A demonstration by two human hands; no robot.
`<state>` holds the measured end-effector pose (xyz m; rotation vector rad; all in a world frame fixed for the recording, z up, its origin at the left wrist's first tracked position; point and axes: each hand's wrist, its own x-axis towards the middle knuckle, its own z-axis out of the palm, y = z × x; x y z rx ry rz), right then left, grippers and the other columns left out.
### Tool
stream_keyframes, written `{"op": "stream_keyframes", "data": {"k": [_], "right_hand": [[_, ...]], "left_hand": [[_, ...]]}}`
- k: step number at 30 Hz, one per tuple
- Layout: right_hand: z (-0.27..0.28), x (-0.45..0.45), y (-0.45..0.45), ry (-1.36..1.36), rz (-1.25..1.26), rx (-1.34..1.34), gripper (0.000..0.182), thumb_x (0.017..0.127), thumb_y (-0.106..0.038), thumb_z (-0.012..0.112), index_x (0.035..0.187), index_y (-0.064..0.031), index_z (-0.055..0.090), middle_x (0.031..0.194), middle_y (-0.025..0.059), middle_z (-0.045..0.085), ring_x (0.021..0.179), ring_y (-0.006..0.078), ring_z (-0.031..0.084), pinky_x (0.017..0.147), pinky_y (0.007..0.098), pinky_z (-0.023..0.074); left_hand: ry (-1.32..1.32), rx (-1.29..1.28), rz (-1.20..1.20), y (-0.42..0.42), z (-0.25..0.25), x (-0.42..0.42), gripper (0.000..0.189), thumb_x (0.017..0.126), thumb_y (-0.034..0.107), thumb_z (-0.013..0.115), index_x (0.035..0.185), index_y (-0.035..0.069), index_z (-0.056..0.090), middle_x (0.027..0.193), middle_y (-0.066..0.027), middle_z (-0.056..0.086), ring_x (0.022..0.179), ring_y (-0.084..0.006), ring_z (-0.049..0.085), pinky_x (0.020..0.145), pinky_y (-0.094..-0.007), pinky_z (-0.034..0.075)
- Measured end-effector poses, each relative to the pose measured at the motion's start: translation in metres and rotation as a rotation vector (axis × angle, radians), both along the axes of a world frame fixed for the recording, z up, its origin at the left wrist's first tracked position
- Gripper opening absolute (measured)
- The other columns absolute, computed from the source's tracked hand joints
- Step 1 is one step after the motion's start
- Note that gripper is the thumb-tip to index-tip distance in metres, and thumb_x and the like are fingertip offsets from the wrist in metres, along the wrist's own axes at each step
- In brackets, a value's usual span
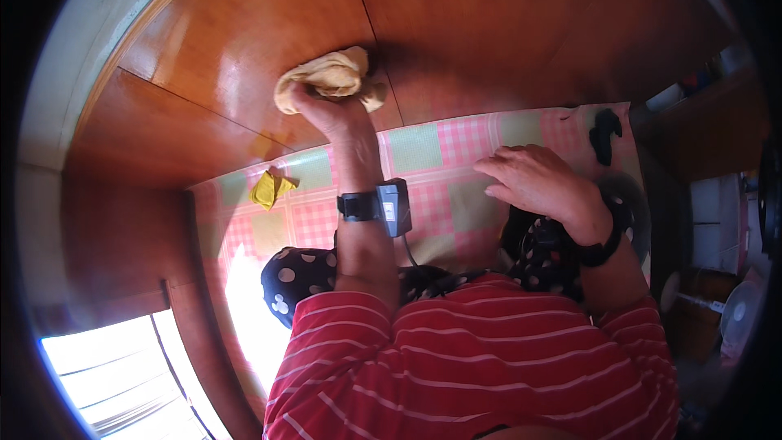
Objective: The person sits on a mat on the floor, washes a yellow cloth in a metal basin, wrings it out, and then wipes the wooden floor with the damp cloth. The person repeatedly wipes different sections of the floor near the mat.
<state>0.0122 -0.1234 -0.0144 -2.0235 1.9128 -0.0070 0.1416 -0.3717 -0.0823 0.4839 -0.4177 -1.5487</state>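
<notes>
My left hand [328, 115] grips a bunched, pale yellow cloth [333, 70], which lies against the glossy brown wood panel [293, 18]. Part of the cloth hides my fingers. A grey device [394, 208] is strapped to the left wrist with a black band, and a cable hangs from it. Over the pink and green checked sheet [415, 143], my right hand [537, 180] holds nothing; its thumb is apart from the loosely bent fingers. Around that wrist is a black band [599, 247].
A small mustard-yellow cloth [269, 188] rests on the sheet at left. Near its right edge lies a dark piece of fabric [605, 134]. Bright light enters through a window [116, 373] at lower left. An electric fan [739, 311] stands at right. Panel seams run beside the cloth.
</notes>
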Motion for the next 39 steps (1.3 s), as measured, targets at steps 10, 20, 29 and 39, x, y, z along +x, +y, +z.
{"op": "stream_keyframes", "data": {"k": [10,20,29,39], "right_hand": [[0.011,0.008,0.008,-0.014,-0.029,-0.003,0.032,0.083,-0.023,0.061,0.111,-0.0069,0.059,0.097,0.0126,0.061,0.093,0.0316,0.059,0.079,0.0413,0.048],[0.01,0.016,-0.005,-0.05,0.02,-0.028,0.03,0.08,-0.018,0.063,0.107,-0.0066,0.058,0.097,0.0124,0.063,0.092,0.0305,0.061,0.078,0.0413,0.0497],[-0.01,0.008,-0.026,0.008,-0.002,0.055,0.035,0.082,-0.021,0.064,0.114,-0.0075,0.059,0.098,0.0122,0.061,0.092,0.0312,0.059,0.079,0.0406,0.0487],[-0.005,0.003,-0.011,-0.032,0.019,-0.09,0.021,0.081,-0.018,0.061,0.097,-0.0058,0.057,0.09,0.0111,0.061,0.089,0.0292,0.061,0.076,0.04,0.0498]], "left_hand": [[-0.162,0.287,-0.051,-0.01,-0.126,-0.013,0.051,0.093,0.058,0.039,0.109,0.01,0.048,0.092,-0.0066,0.056,0.085,-0.0217,0.056,0.078,-0.0365,0.048],[0.441,-0.123,-0.275,-0.052,-0.325,-0.014,0.021,0.088,0.036,0.046,0.084,0.02,0.058,0.077,0.0015,0.059,0.07,-0.0178,0.055,0.061,-0.0287,0.047],[-0.483,0.759,0.398,-0.131,-0.222,0.114,0.056,0.075,0.061,0.055,0.105,0.015,0.057,0.094,-0.005,0.062,0.079,-0.0201,0.054,0.069,-0.0346,0.044],[-0.089,0.314,-0.183,-0.045,-0.22,0.018,0.058,0.098,0.051,0.029,0.129,0.004,0.043,0.121,-0.0101,0.053,0.105,-0.023,0.053,0.092,-0.0354,0.045]]}}
